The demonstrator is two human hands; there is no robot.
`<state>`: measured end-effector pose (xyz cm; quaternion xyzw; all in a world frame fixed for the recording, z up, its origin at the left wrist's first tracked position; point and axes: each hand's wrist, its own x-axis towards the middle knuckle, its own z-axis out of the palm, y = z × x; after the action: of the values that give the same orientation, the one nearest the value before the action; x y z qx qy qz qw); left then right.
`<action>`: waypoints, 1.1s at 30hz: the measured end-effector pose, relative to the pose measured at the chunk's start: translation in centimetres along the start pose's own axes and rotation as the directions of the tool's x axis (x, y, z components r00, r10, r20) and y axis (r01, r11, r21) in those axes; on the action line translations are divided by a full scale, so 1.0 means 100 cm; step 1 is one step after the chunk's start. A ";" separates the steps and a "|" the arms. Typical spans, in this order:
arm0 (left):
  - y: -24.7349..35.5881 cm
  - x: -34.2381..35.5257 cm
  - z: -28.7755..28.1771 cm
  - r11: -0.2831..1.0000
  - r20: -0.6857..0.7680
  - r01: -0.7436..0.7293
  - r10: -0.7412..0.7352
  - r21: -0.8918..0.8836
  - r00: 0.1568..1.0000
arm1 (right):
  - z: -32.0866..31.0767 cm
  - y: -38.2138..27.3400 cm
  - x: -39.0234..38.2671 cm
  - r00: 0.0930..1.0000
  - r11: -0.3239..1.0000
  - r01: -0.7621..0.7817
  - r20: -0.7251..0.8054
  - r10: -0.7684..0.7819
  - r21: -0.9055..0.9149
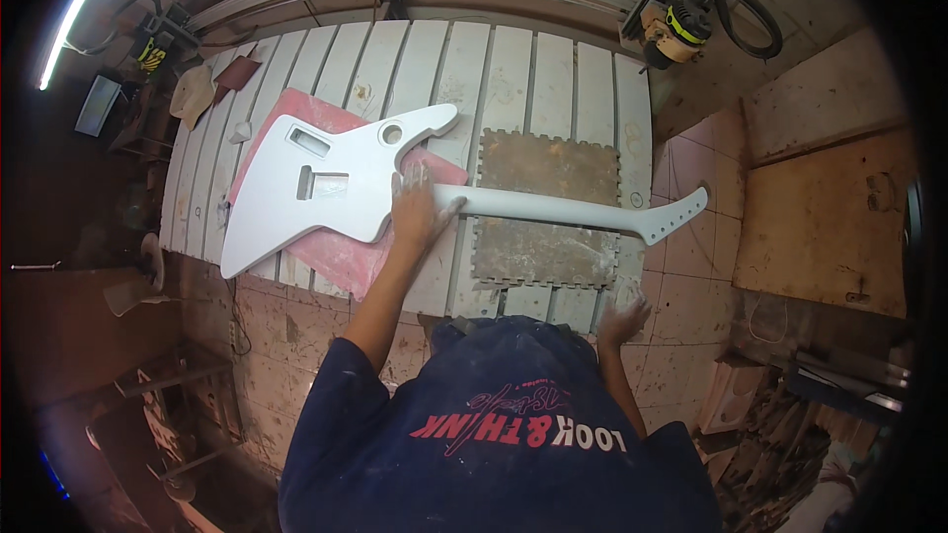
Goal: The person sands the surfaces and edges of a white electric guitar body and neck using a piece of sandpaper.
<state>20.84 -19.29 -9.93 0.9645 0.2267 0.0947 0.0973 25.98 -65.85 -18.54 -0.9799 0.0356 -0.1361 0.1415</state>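
- I see the white guitar body (336,183) flat on a pink pad (346,257) on the slatted worktop (553,69), neck pointing right.
- My left hand (420,209) presses the neck joint, fingers (413,181) spread flat, gripping nothing.
- My right hand (620,318) rests at the worktop's near edge, fingers loosely apart, well apart from the guitar.
- A brown notched board (543,237) lies under the neck.

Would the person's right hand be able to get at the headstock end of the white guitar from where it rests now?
Probably yes. The right hand rests at the table's near edge, and the headstock lies just beyond it, with nothing between. The left hand presses where neck meets body.
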 end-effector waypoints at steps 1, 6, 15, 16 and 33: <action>-0.002 0.000 0.003 1.000 -0.003 0.000 0.000 0.000 1.000 | -0.001 -0.002 0.000 1.000 1.000 0.001 -0.002 -0.001 0.001; -0.017 -0.004 0.001 1.000 0.004 -0.027 0.027 -0.001 1.000 | -0.005 -0.006 0.000 0.998 0.998 -0.043 0.036 0.041 0.038; -0.116 -0.014 -0.017 0.869 -0.033 0.461 -0.463 0.177 0.886 | 0.005 0.003 -0.003 0.997 0.997 -0.074 0.002 0.074 -0.025; -0.111 -0.015 -0.015 0.868 -0.034 0.464 -0.466 0.179 0.884 | 0.004 0.002 -0.003 0.997 0.997 -0.071 0.005 0.071 -0.024; -0.128 -0.059 -0.024 0.921 -0.027 0.378 -0.377 0.096 0.926 | -0.005 -0.013 0.002 0.999 1.000 -0.030 -0.046 0.029 -0.009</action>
<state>9.75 -10.38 -11.36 0.9060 0.4130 0.0666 0.0646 26.06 -64.79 -17.66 -0.9766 0.0540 -0.1561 0.1379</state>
